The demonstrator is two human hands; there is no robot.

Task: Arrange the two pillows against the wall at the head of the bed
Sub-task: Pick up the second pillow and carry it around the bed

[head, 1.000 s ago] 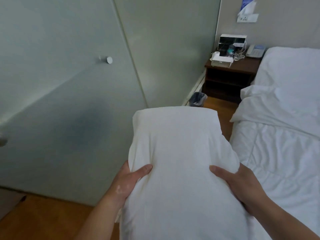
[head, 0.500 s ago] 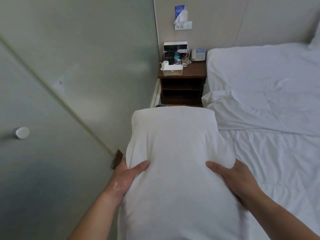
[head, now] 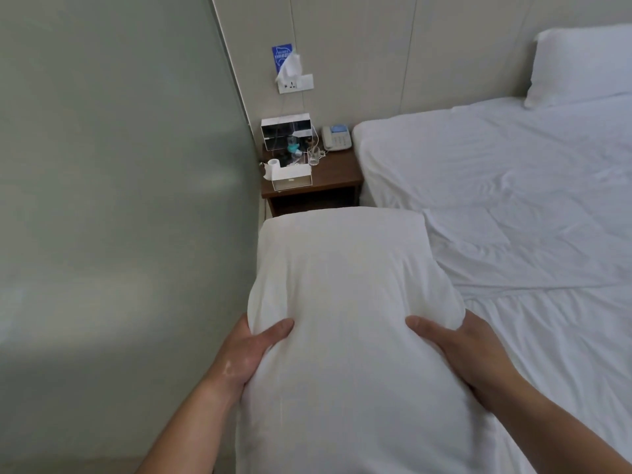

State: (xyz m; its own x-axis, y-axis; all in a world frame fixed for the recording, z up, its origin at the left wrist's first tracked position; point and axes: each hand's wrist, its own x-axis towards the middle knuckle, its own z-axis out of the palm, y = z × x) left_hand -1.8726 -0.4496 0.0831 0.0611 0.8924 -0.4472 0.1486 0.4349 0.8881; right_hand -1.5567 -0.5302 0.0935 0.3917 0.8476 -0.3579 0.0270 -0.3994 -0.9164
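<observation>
Both hands are gripping one white pillow point(head: 349, 302), left hand point(head: 244, 350) clamping its left edge, right hand point(head: 458, 343) clamping its right edge, thumbs pressing on top. The pillow is being held in the air near the bed's point(head: 513, 206) left side. A second pillow point(head: 581, 63) is leaning against the far wall point(head: 376, 46) at right. A nightstand point(head: 328, 179) is sitting far left of the bed.
</observation>
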